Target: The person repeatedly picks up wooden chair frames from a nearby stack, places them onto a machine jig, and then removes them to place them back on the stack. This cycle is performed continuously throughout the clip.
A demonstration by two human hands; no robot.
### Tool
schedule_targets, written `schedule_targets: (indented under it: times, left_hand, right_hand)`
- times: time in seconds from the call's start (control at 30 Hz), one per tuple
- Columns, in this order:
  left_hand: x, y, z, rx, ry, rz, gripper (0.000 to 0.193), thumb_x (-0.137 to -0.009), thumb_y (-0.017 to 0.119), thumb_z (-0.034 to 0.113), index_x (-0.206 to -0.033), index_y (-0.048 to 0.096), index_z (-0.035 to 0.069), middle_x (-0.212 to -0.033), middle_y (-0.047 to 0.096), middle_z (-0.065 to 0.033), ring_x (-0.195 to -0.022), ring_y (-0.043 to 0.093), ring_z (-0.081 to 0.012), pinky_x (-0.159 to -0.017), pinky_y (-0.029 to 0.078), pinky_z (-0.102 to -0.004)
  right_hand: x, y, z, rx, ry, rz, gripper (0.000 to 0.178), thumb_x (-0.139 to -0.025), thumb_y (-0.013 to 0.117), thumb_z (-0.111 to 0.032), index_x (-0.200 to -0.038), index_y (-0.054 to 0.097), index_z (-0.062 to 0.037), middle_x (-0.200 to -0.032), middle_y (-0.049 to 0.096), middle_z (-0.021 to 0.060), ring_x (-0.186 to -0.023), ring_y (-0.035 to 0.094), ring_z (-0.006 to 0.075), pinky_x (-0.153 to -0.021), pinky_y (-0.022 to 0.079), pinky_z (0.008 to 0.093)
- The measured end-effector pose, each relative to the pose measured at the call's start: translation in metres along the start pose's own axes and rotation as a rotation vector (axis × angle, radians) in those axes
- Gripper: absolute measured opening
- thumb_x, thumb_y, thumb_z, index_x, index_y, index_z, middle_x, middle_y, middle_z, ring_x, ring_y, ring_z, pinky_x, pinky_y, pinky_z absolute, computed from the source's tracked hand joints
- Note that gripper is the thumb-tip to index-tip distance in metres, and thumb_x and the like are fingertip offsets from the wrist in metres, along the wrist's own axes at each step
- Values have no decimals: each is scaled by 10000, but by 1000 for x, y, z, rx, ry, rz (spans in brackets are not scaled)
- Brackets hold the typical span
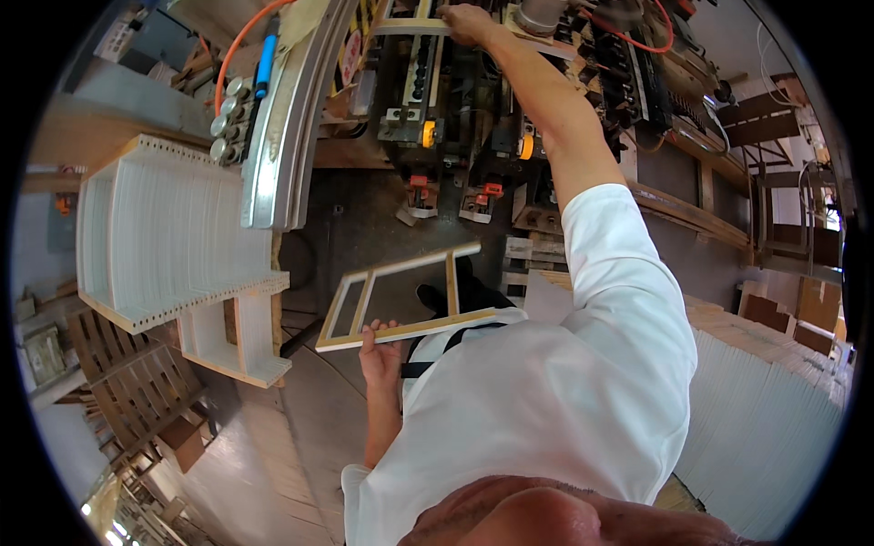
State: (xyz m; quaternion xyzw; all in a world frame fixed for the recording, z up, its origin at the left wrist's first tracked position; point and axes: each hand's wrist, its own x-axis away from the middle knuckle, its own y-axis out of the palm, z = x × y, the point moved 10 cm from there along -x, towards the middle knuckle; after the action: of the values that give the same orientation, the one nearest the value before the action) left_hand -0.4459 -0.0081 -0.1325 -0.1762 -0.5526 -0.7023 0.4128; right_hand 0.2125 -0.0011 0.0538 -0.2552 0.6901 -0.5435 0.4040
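My left hand is closed around the lower rail of a small wooden frame with white-coated edges and crossbars. The frame tilts in front of my body at waist height, apart from the machine. At the far side, my stretched right arm reaches over a machine with dark rails and yellow knobs. My right hand is closed on the end of a second wooden frame lying on those rails. The upper picture edge cuts off part of this frame, and the fingertips are partly hidden.
Left stands a large stack of white-edged frames, beside a metal beam and round push buttons. Another pale stack is at the right. Wooden pallets lie at the lower left. An orange hose hangs near the beam.
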Motion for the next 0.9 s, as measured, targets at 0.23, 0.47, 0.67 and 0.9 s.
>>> schedule_targets:
  times: [0.23,0.47,0.67,0.9]
  left_hand:
    - [-49,-76,12,-153,87,289,190,-956,514,232,-897,525,51,-829,570,-59,-856,591,-229,-927,484,-423]
    - [-62,-57,17,-167,156,332,194,-954,524,232,-904,527,45,-830,568,-66,-846,593,-233,-916,493,-413]
    - [-61,-41,16,-147,229,311,197,-954,524,229,-909,524,38,-825,568,-65,-854,591,-237,-909,498,-410]
    - [-52,-55,20,-77,253,276,188,-967,497,226,-925,515,44,-868,566,-71,-858,583,-229,-913,489,-423]
  right_hand:
    - [-7,23,2,180,69,-149,285,-784,620,-69,-1067,619,-97,-993,647,147,-952,624,333,-785,525,453]
    - [-2,2,2,172,79,-178,264,-681,649,-51,-941,686,-77,-960,671,134,-926,648,301,-753,535,404]
    - [-4,3,1,192,35,-228,308,-685,682,-68,-991,670,-95,-1001,663,121,-947,647,300,-753,537,425]
    - [-1,1,-4,224,64,-300,371,-720,702,-75,-1083,633,-107,-1088,648,100,-1028,621,295,-806,533,443]
